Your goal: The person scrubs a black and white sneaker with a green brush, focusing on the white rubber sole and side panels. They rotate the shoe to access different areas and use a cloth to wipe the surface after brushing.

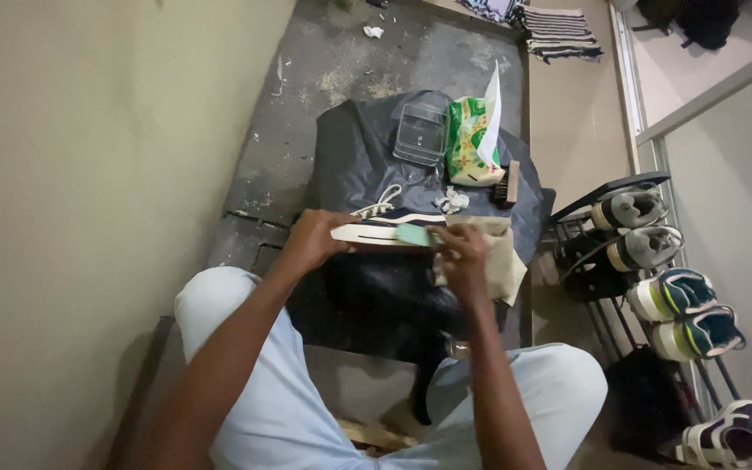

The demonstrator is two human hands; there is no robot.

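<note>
You are seated on a rough concrete floor [324,70] between a plain wall and a shoe rack [602,261], with a black plastic sheet [359,157] spread in front of your knees.

From the head view, your left hand [313,242] is closed around the heel end of a dark shoe [385,224] with a pale sole, held on its side just above the sheet. Your right hand [463,257] has its fingers pinched narrow on a small green pad [412,235], pressed against the sole's edge, and a tan cloth [498,257] lies under and beside that hand. The loose white laces [380,204] hang off the far side.

The shoe looks light and fairly stiff through the sole but soft in the upper, so the sole's ends seem the firmest places to hold. The pad looks small and squashy, easy to lose from a loose pinch.

Beyond the shoe lie a clear box [421,132], a green bag [472,139], a brush [506,184] and a crumpled scrap [454,200].
</note>
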